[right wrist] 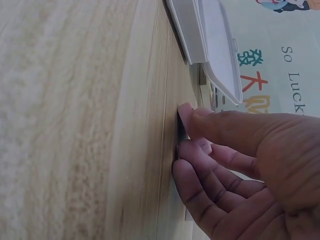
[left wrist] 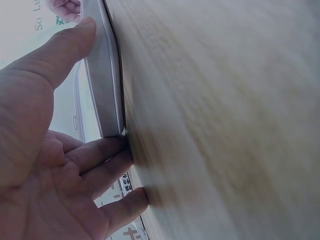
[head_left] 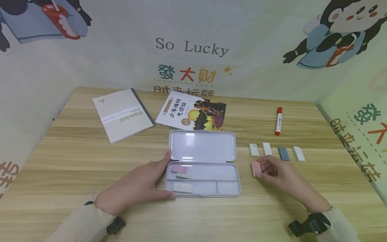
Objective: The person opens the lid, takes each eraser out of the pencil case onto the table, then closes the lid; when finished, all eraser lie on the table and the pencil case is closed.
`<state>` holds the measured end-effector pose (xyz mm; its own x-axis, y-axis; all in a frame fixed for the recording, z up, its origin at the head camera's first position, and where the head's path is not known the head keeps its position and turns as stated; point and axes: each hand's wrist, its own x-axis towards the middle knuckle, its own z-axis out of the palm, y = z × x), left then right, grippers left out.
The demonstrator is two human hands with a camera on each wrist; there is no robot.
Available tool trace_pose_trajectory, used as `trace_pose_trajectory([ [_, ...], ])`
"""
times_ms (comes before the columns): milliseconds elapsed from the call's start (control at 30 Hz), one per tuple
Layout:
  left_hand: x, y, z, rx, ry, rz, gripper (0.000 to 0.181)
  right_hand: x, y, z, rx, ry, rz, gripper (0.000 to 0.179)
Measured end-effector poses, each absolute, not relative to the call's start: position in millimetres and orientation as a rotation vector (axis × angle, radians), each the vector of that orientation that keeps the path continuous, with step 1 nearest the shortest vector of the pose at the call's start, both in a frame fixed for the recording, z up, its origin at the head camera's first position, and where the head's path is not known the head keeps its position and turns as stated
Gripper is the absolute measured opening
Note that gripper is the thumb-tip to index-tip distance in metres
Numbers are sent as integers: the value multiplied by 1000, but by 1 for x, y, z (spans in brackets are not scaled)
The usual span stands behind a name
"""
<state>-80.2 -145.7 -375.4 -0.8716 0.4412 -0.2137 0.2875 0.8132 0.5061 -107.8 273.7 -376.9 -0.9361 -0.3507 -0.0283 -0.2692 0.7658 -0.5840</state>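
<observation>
An opened white pencil case (head_left: 202, 192) lies mid-table, its lid (head_left: 202, 146) folded back. My left hand (head_left: 136, 185) grips the case's left end, thumb at the near corner and fingers by the hinge. Inside the case are a pink eraser (head_left: 179, 169), a thin pale piece (head_left: 183, 175) and a white eraser (head_left: 182, 187). To the right of the case, my right hand (head_left: 279, 171) pinches another pink eraser (head_left: 256, 169) between thumb and fingers, close over the table in the right wrist view (right wrist: 185, 117).
Behind the right hand, a row holds white erasers (head_left: 253, 150) and a blue-grey eraser (head_left: 283, 153). Farther back lies a red-capped marker (head_left: 278, 121). A notebook (head_left: 121, 116) and an illustrated book (head_left: 190, 111) lie behind the case, the book right at its lid.
</observation>
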Motion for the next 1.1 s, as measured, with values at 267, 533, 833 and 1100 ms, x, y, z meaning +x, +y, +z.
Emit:
trace_pose_trajectory([
  [267, -80, -145, -375, 567, 2675, 664, 124, -109, 275, -378, -512, 2835, -869, 35],
  [533, -81, -145, -376, 547, 2672, 677, 122, -109, 277, -382, -521, 2829, -881, 34],
  [833, -81, -146, -378, 543, 2671, 685, 122, -108, 276, -383, -501, 2833, -900, 35],
  [1100, -81, -146, -378, 547, 2672, 696, 122, -108, 277, -381, -525, 2828, -898, 44],
])
